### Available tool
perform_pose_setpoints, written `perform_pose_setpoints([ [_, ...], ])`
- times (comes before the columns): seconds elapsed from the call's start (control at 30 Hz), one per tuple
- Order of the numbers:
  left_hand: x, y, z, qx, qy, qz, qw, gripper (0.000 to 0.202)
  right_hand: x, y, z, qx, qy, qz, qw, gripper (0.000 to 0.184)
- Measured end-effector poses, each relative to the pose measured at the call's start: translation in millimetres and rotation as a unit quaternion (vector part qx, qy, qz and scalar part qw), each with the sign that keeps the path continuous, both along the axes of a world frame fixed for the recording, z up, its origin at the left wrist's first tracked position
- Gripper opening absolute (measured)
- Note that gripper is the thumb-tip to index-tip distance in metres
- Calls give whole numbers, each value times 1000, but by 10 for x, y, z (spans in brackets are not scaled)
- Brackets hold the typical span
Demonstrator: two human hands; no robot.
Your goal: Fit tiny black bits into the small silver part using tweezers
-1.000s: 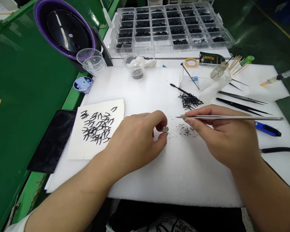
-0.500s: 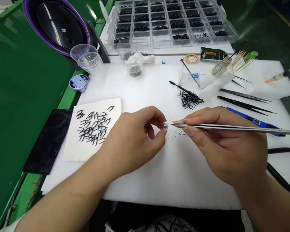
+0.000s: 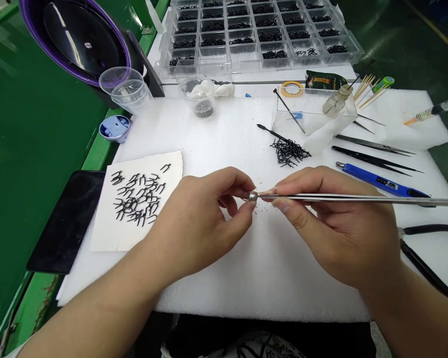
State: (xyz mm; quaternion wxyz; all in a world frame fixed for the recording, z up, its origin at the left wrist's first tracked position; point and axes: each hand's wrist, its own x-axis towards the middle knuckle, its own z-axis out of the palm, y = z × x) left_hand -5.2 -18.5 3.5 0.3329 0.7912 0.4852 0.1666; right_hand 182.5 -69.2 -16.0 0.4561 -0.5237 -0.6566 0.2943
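Observation:
My left hand (image 3: pixel 209 219) pinches a small, shiny metallic or clear piece (image 3: pixel 253 196) between thumb and fingertips, just above the white foam sheet. Its exact kind is too small to make out. Held level in my right hand (image 3: pixel 332 219) is a pair of metal tweezers (image 3: pixel 358 199), whose tips meet the small piece. The tweezers' arms lie close together. Tiny dark specks are scattered on the foam (image 3: pixel 224 288) around the tips. Left of my left hand, many black forked pieces (image 3: pixel 138 196) lie on a white card (image 3: pixel 104 233).
A heap of black bent pieces (image 3: pixel 289 151) lies beyond my hands. At the back stands a compartment box (image 3: pixel 242 52); plastic cups (image 3: pixel 125 92) sit back left. On the right are spare tweezers (image 3: pixel 373 158), a blue pen-like tool (image 3: pixel 384 181), a syringe (image 3: pixel 433 109) and a glass bottle (image 3: pixel 336 102).
The tweezers' tips have moved left and now touch the small piece in my left hand; before, there was a gap. The whole view has shifted slightly.

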Motion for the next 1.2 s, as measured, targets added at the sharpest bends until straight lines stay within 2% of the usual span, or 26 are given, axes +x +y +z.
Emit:
perform_pose_setpoints([
  [0.17,-14,1,-22,-1,1,3,1000,12,15,-2,1,21,-37,12,999,10],
  [0.33,-11,-5,-46,-4,-3,7,1000,13,24,0,0,117,-151,51,980,25],
  [0.57,-11,-5,-14,-36,-13,22,999,14,31,-4,1,141,-176,45,973,26],
  [0.77,-39,18,-9,-94,-71,17,993,10,52,-16,28,104,-124,35,986,21],
  [0.9,-46,46,-28,-133,-84,26,987,9,120,31,25,41,-67,-46,996,10],
  [1.0,-65,60,-38,-160,-110,31,980,9,171,100,-13,-8,-110,-71,991,10],
  [1.2,-108,52,-36,-181,-138,35,973,8,193,179,-84,-47,-173,-33,983,6],
])
